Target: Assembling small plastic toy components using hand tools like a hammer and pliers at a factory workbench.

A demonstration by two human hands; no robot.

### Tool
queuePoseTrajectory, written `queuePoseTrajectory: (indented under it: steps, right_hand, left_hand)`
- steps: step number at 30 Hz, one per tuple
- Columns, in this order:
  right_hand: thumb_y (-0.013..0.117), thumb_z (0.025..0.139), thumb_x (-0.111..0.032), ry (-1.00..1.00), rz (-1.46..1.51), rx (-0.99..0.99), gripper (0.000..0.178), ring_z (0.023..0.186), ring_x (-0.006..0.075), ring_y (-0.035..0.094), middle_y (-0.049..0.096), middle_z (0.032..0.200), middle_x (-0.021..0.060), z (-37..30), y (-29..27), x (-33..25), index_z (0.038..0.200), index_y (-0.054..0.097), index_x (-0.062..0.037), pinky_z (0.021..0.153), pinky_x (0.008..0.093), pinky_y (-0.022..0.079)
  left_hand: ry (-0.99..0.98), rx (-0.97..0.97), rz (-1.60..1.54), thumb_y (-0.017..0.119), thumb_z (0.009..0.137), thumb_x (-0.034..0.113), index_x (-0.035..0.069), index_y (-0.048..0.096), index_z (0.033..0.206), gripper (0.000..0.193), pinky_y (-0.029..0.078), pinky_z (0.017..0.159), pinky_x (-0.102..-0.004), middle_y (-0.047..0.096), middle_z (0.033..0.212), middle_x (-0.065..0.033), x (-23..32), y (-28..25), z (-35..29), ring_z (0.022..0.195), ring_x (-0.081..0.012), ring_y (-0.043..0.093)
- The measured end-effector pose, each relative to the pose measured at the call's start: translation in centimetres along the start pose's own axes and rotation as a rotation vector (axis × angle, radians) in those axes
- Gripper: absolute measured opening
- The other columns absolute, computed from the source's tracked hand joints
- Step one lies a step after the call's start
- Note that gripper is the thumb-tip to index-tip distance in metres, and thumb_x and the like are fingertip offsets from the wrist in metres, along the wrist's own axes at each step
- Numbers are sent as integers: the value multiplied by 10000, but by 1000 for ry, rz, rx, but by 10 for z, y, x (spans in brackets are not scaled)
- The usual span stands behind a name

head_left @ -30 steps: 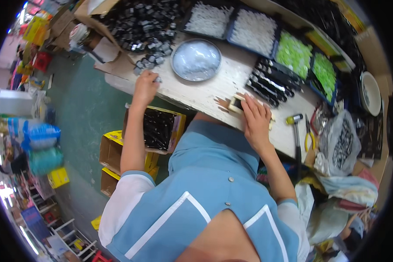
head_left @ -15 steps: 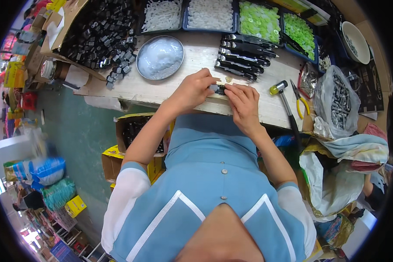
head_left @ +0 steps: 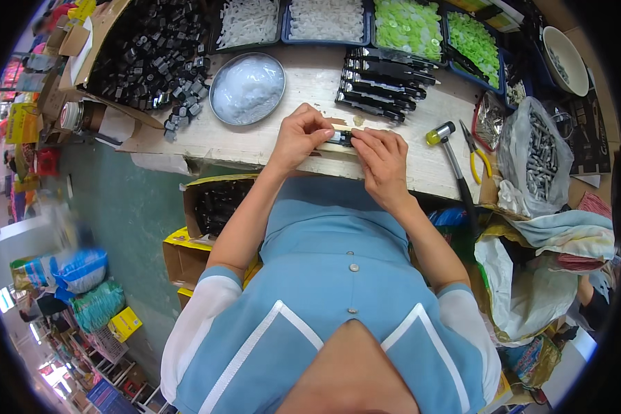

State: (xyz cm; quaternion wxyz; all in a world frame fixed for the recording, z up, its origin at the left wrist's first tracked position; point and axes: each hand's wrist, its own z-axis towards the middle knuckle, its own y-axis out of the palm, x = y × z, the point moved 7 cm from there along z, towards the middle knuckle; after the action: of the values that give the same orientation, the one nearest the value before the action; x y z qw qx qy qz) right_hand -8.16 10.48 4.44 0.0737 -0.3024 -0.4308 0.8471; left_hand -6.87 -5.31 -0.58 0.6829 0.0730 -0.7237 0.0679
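Note:
At the table's front edge, a small black part with a light grey section (head_left: pixel 339 137) lies in a pale wooden-looking strip. My left hand (head_left: pixel 298 141) is closed at its left end, thumb and forefinger pinched against it. From the right, my right hand (head_left: pixel 383 160) presses its closed fingers on the black end, which they partly cover. Just beyond lies a row of several long black parts (head_left: pixel 378 86) side by side. To the left stands a round metal dish (head_left: pixel 281 83) holding whitish grease (head_left: pixel 245 86).
A heap of black and grey blocks (head_left: pixel 155 62) fills the far left. Trays of white pieces (head_left: pixel 326 19) and green discs (head_left: pixel 407 29) line the back. Right lie a hammer (head_left: pixel 455 162), yellow-handled pliers (head_left: pixel 477 155) and a plastic bag of metal parts (head_left: pixel 541 155). Below hangs an open sack (head_left: pixel 517 290).
My left hand has shifted slightly left, and its fingers now sit lower against the part, showing more of the grey section. My right hand stays nearly in place. The view has shifted slightly.

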Motion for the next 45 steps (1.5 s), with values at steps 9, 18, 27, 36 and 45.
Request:
queuePoseTrajectory:
  steps: [9,18,27,36,45]
  right_hand:
    - [541,758,8,86,-20,221,192,869,282,558,603,982,124,4,-55,53,943,589,-4,772,374,424]
    - [511,770,-112,748,-669,-88,183,846,359,572,560,944,197,-24,-137,216,910,587,-20,712,447,465]
    - [495,683,-30,754,-685,-97,130,773,416,579,600,803,244,-20,-128,226,780,577,-3,689,503,454]
    - [499,738,-45,684,-415,56,119,814,399,538,564,846,236,-36,-140,240,830,557,4,709,459,421]
    - [500,849,-63,821,135,327,47,642,146,510,541,765,69,-55,-144,236,870,528,-31,557,264,425]
  left_hand:
    - [-37,-61,371,676,687,34,28,631,780,103,448,581,-274,534,799,-67,21,3,12,640,-152,533]
    - [377,249,1033,667,712,256,51,648,889,271,485,719,-417,599,895,-190,98,-20,163,831,-346,604]
    - [306,134,1195,620,699,169,55,653,862,201,468,766,-474,581,964,-191,85,3,209,897,-380,583]
    - [320,307,771,651,672,120,9,634,764,145,477,545,-350,614,709,-127,91,-33,210,622,-240,603]
    - [68,119,-316,663,783,104,2,619,792,112,368,327,-206,571,616,-35,99,-25,142,436,-64,484]
